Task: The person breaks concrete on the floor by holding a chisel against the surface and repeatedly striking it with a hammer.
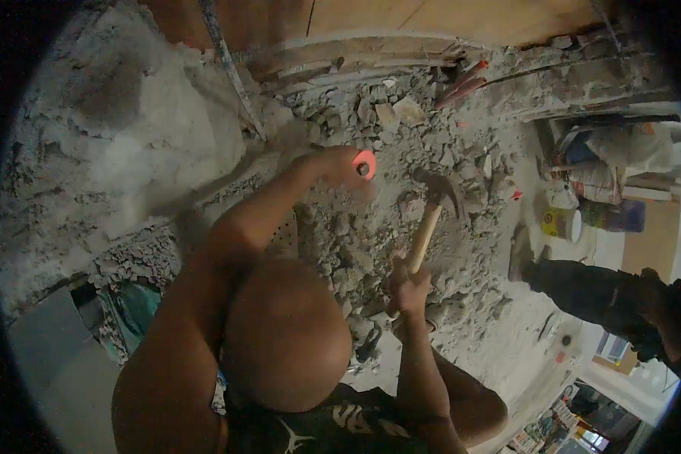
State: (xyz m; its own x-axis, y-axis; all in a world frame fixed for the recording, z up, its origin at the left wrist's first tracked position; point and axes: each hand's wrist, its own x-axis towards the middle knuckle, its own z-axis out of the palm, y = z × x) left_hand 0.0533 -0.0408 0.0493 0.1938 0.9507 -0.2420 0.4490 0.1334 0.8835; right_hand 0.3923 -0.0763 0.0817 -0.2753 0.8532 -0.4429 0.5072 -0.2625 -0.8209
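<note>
My left hand (342, 172) is closed around a chisel (364, 168) with a pink round hand guard. The metal striking end shows in the middle of the guard. Its tip is hidden by my hand and dust. My right hand (409, 287) grips the wooden handle of a claw hammer (425, 231). The hammer head is to the right of the chisel, apart from it, above broken rubble (356, 250). My bent knee (287, 333) is below my left forearm.
A rough concrete mass (113, 121) stands at left. Red pipes (463, 85) stick out near the far edge. Another person's dark-trousered leg (594, 296) is at right, near a bucket (563, 224) and sacks (598, 181). A green bag (138, 306) lies lower left.
</note>
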